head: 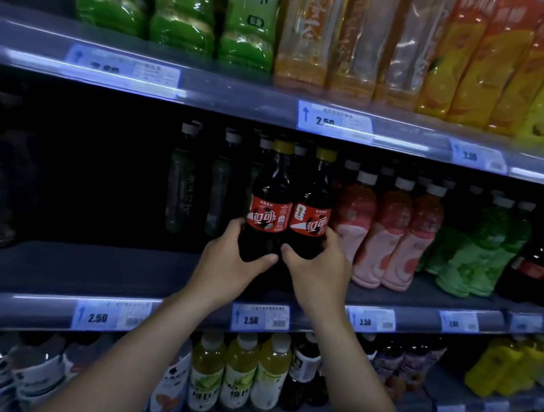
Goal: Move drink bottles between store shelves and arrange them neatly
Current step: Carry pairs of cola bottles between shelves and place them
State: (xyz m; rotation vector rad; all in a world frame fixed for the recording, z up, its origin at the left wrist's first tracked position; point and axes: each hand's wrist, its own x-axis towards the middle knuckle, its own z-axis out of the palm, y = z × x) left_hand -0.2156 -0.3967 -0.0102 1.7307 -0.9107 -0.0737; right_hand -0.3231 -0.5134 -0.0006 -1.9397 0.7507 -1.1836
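Observation:
Two dark cola bottles with red labels and gold caps stand side by side at the front of the middle shelf (87, 269). My left hand (228, 262) grips the lower body of the left cola bottle (269, 202). The lower body of the right cola bottle (312, 210) is gripped by my right hand (319, 272). My thumbs nearly meet between the two bottles. Their bases are hidden behind my hands, so I cannot tell whether they rest on the shelf.
Dark green bottles (181, 188) stand behind and to the left, pink bottles (383, 232) and light green bottles (472, 249) to the right. The middle shelf's left part is dark. Tea and juice bottles (251, 17) fill the top shelf; yellow drinks (238, 371) line the lower one.

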